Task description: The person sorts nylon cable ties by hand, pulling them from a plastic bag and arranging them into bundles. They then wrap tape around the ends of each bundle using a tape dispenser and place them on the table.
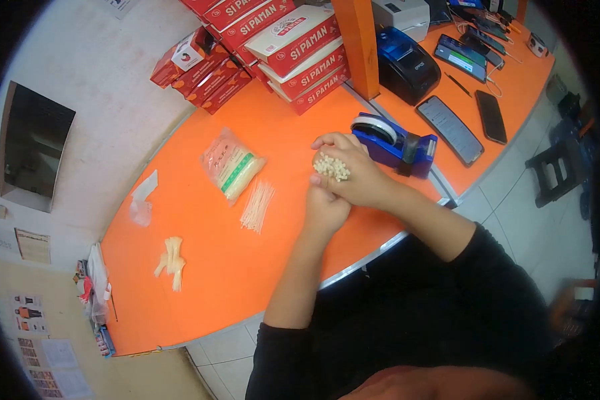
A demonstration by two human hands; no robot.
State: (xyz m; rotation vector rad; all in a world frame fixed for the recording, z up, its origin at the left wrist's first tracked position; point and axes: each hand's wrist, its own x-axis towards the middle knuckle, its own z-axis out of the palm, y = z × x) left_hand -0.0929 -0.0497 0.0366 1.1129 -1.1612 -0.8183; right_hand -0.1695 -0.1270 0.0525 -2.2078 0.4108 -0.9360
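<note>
A bundle of thin pale sticks (pixel 332 168) is held between my hands, its cut ends facing up. My right hand (pixel 359 170) wraps round it from the right. Below and to the left, my left hand (pixel 325 208) is closed against the bundle, thumb at its lower edge. On the orange table (pixel 213 287) left of my hands lies a loose bunch of similar sticks (pixel 257 207), beside a clear plastic pack (pixel 232 167) with a green band. A blue tape dispenser (pixel 413 150) stands just right of my right hand.
Red and white boxes (pixel 307 57) are stacked at the back near an orange post (pixel 355 47). A black printer (pixel 407 65) and phones (pixel 450 130) lie to the right. Pale bundled strips (pixel 173 260) and a white scrap (pixel 143 197) are on the left.
</note>
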